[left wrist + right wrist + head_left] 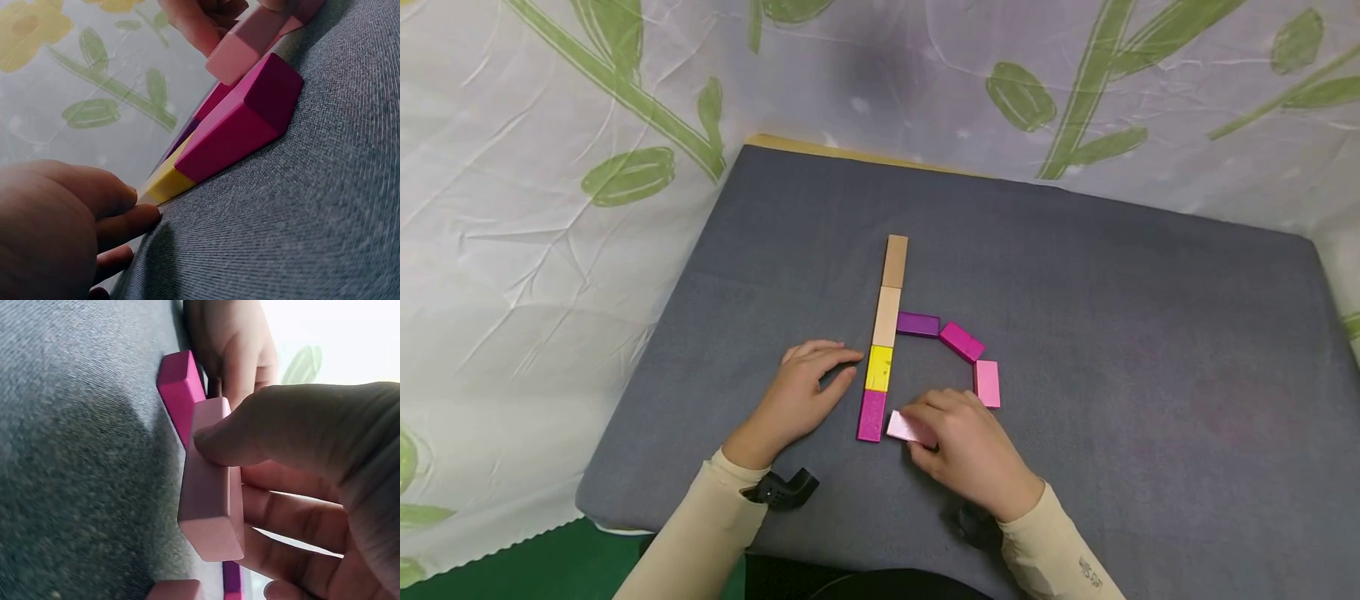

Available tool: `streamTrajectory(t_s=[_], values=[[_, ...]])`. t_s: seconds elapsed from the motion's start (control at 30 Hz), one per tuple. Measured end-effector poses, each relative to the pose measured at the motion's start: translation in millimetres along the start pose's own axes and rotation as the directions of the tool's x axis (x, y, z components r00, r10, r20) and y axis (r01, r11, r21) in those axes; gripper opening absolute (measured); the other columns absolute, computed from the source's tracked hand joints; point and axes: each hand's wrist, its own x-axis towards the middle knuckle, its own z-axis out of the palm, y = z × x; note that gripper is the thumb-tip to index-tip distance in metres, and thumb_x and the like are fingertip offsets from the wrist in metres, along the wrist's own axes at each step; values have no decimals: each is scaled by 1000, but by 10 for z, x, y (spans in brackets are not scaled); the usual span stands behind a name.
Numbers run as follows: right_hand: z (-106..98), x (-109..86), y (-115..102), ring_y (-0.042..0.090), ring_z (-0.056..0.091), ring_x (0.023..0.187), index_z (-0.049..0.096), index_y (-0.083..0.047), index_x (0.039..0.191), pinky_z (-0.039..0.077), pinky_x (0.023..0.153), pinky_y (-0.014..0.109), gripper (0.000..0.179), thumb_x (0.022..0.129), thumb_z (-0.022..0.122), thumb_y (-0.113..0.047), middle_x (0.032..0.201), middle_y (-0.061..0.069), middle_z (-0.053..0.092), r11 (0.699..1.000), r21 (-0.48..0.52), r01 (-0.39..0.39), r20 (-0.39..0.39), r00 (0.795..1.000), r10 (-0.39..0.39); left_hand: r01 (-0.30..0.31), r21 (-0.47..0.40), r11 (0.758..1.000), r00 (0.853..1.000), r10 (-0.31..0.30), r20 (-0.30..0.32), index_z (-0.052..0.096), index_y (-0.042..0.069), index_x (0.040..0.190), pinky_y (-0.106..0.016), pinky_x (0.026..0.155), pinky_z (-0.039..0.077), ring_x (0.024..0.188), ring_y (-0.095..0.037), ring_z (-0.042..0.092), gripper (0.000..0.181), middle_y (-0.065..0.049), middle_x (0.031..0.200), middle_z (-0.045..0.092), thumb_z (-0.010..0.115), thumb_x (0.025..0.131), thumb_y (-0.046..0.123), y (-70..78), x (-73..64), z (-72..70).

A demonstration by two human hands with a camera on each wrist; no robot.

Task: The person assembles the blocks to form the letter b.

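My right hand (966, 446) pinches a light pink block (209, 487) between thumb and fingers, close to the lower end of a straight row of blocks. That row holds a magenta block (871, 416) at the near end, then a yellow block (878, 368), a pale wood block (887, 317) and a tan block (894, 261). From the pale wood block a curve leads right: a purple block (918, 324), a second magenta block (962, 341) and a pink block (987, 384). To the left of the row, my left hand (801, 396) rests with relaxed fingers, fingertips beside the yellow block.
Grey cloth covers the table (1150, 350). Behind it and at the left hangs a white curtain (880, 83) with green leaf prints. A black wrist device (782, 490) sits at my left sleeve.
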Motion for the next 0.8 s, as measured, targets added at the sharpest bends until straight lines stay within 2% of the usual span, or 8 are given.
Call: streamTrajectory(t_s=[0.43,0.8], values=[[63,26,30,19,69,96,81,-10,110,49,77,36,33,79,91,-17,104,1,77,1000,1,2,67,998,-2,15,9,1000,1000,-15,2,77,13,125,-54,111,38,128,-27,61,25,-6,122,77,70,102,19,-13,10,4],[79,33,40,19,69,96,81,-10,111,50,78,36,35,79,91,-18,105,1,77,1000,16,-13,85,996,12,18,6,1000,1000,-18,6,77,12,126,-55,111,38,129,-29,61,26,-7,122,77,71,101,18,23,7,-8]])
